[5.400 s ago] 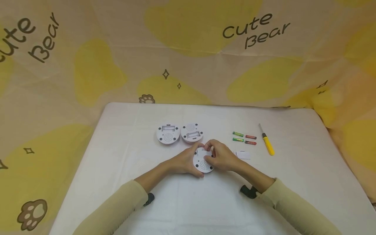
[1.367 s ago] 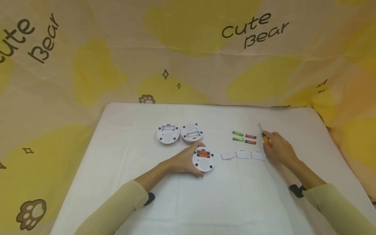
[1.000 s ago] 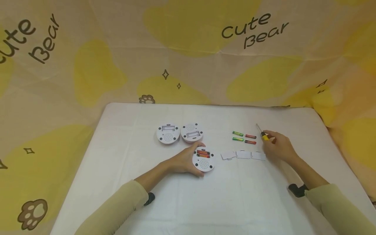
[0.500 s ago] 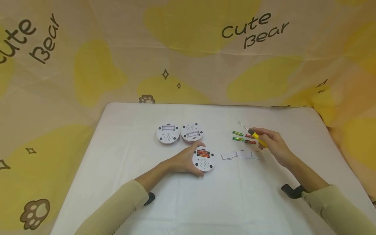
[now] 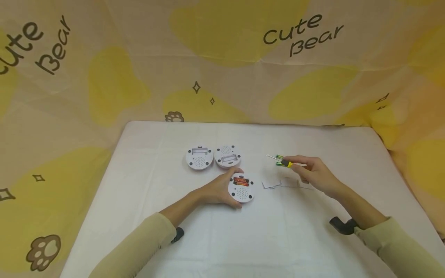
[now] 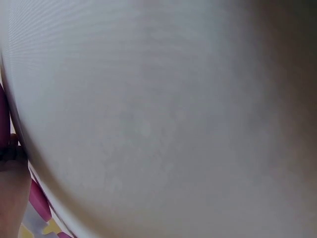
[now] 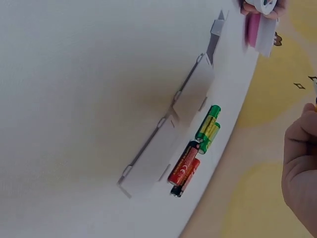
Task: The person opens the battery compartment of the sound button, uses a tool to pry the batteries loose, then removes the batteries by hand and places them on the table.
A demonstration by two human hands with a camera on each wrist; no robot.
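My left hand (image 5: pixel 216 190) grips a round white device (image 5: pixel 242 194) by its left side. The device lies underside up, with black feet, speaker holes and orange-red batteries (image 5: pixel 241 181) in its compartment. My right hand (image 5: pixel 317 173) holds a screwdriver (image 5: pixel 286 163) by its yellow handle, the thin tip pointing left. In the head view this hand overlaps the green batteries (image 5: pixel 279 164) and hides the red batteries (image 7: pixel 184 166), which show in the right wrist view. Mostly white tabletop fills the left wrist view.
Behind the gripped device stand two more round devices, one (image 5: pixel 199 158) at left and another (image 5: pixel 227 156) beside it, their compartments without batteries. Three white battery covers (image 5: pixel 270 184) lie in a row below my right hand. A printed cloth (image 5: pixel 222 58) rises behind the table (image 5: pixel 156 139).
My right hand left the gripped device, took up the screwdriver from the table's right side and carried it left over the batteries. My left hand has kept its place on the device.
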